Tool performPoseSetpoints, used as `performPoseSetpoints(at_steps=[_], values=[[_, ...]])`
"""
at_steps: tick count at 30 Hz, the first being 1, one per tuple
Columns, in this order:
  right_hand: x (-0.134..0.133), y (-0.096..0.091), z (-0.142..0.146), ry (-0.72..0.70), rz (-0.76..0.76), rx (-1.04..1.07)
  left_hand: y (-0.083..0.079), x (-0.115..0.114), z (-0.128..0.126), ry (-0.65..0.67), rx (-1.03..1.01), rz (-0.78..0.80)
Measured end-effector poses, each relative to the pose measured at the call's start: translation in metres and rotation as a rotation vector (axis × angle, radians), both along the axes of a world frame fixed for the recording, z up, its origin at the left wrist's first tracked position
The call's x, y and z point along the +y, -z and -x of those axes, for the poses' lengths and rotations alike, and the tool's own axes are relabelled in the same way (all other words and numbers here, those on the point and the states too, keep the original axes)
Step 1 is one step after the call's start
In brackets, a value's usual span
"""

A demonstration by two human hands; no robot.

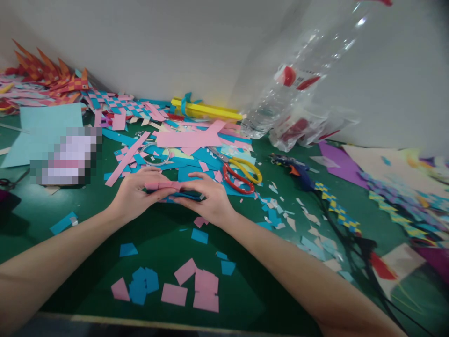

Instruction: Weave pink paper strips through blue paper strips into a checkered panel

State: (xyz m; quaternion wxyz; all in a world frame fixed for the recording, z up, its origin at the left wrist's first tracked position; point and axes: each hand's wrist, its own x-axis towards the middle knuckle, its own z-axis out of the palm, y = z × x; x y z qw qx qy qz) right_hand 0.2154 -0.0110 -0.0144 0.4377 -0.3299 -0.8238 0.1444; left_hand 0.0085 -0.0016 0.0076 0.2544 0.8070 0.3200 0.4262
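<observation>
My left hand (136,189) and my right hand (206,194) meet over the middle of the green table. Between them they hold a folded pink paper strip (163,186), with blue paper showing under it near the right fingers. Both hands are closed on this paper, fingers curled behind and thumbs in front; part of it is hidden. Just beyond my right hand lie scissors (242,174) with one red and one yellow handle loop. A ring of clear tape (156,154) rests behind my left hand. Cut pink pieces (174,294) and blue pieces (139,285) lie nearer the table's front edge.
Pink and blue strips (189,138) pile up behind the hands. A clear plastic bottle (301,70) leans against the wall at the right. A blurred-out phone-like object (68,157) sits at left beside light blue paper (52,117). Woven paper figures (52,75) and scraps (315,234) line both sides.
</observation>
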Motion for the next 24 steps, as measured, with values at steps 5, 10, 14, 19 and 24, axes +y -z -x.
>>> performPoseSetpoints(at_steps=[5,10,14,19,24], values=[[-0.001,-0.005,0.0,0.004,0.213,0.039,-0.003,-0.004,-0.001,-0.114,-0.066,0.088],[-0.001,-0.005,0.0,0.034,0.35,0.023,-0.004,-0.008,-0.001,-0.244,-0.152,0.24],[0.0,-0.005,-0.001,0.042,0.488,0.09,-0.002,-0.004,0.001,-0.243,-0.186,0.285],[0.003,-0.011,-0.002,0.112,0.625,0.253,0.002,0.003,0.002,-0.174,-0.252,0.403],[0.003,-0.017,-0.001,0.106,0.657,0.327,-0.002,0.002,0.001,-0.123,-0.071,0.487]])
